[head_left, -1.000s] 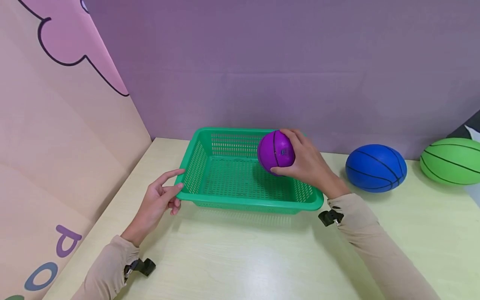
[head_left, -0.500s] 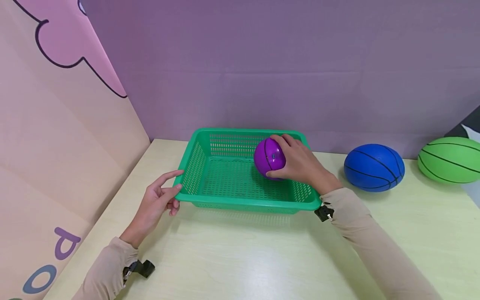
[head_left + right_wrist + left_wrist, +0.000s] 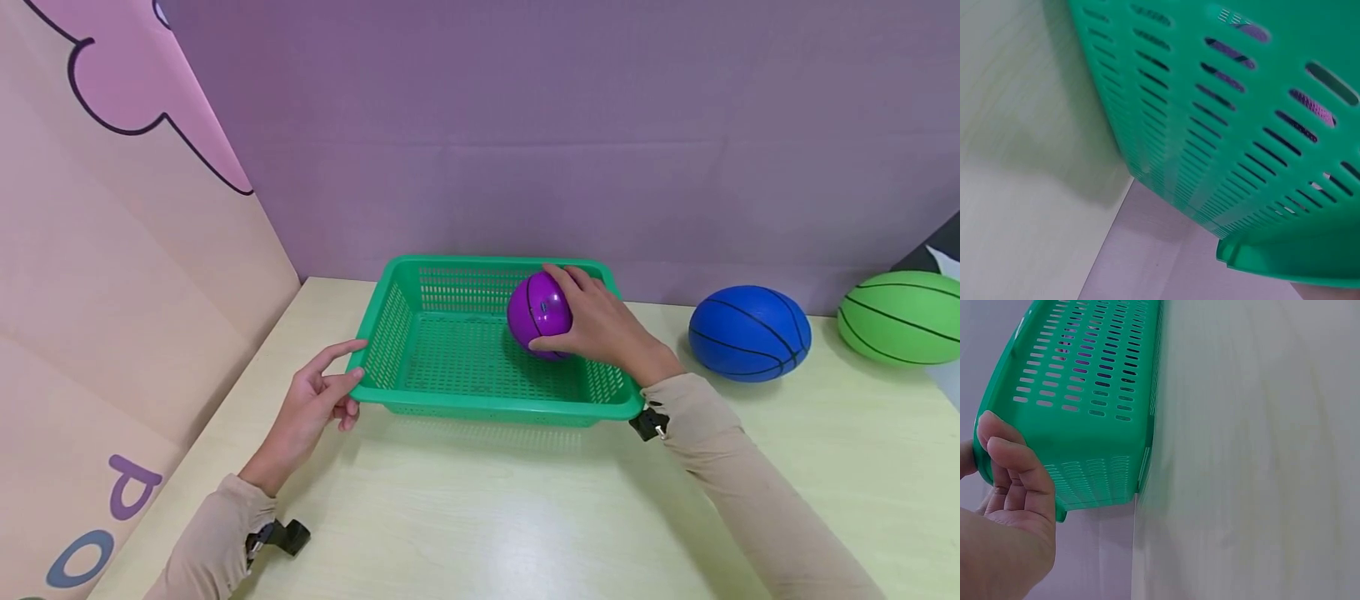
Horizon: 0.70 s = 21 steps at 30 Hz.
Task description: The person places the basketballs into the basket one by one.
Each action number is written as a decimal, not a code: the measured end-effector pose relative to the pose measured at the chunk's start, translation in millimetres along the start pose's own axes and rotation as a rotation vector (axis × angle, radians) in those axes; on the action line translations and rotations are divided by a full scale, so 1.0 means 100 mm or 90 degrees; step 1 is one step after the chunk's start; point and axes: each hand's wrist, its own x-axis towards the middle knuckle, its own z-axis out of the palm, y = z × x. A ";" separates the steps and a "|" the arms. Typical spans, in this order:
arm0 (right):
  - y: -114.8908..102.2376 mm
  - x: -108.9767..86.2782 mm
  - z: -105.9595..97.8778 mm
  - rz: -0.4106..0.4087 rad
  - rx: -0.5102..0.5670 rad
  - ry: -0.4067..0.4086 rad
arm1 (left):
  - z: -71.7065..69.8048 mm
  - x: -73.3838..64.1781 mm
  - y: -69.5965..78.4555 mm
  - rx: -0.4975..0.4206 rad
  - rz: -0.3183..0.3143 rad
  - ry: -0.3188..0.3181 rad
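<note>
A purple ball [image 3: 538,317] with black seam lines, like a small basketball, is inside the right part of a green plastic basket [image 3: 480,406]. My right hand [image 3: 600,321] grips it from the right side, thumb in front and fingers over the top. Through the slots of the basket wall [image 3: 1179,125], bits of purple show in the right wrist view. At the basket's left front corner, my left hand [image 3: 315,404] holds the rim between thumb and fingers. The left wrist view has its fingers [image 3: 1022,465] curled under that rim.
To the right of the basket lie a blue ball [image 3: 750,333] and, farther right, a green ball [image 3: 900,318], both with black lines. The pale wooden table [image 3: 480,517] meets a purple backdrop [image 3: 480,167] behind and a printed panel [image 3: 135,292] at left.
Over the last second the right hand has moved the purple ball slightly left and lower in the basket. Since half a second ago it has barely shifted. The left hand stays on the rim.
</note>
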 end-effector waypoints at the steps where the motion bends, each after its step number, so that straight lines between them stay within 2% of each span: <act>1: 0.00 0.00 0.00 0.001 0.002 0.003 | 0.00 0.00 0.00 0.001 0.001 0.000; 6: 0.00 -0.03 0.00 0.001 0.007 0.013 | 0.00 0.00 0.00 0.002 0.003 0.000; 21: -0.02 -0.06 -0.02 -0.011 -0.004 0.002 | 0.01 0.00 0.00 0.004 -0.002 0.003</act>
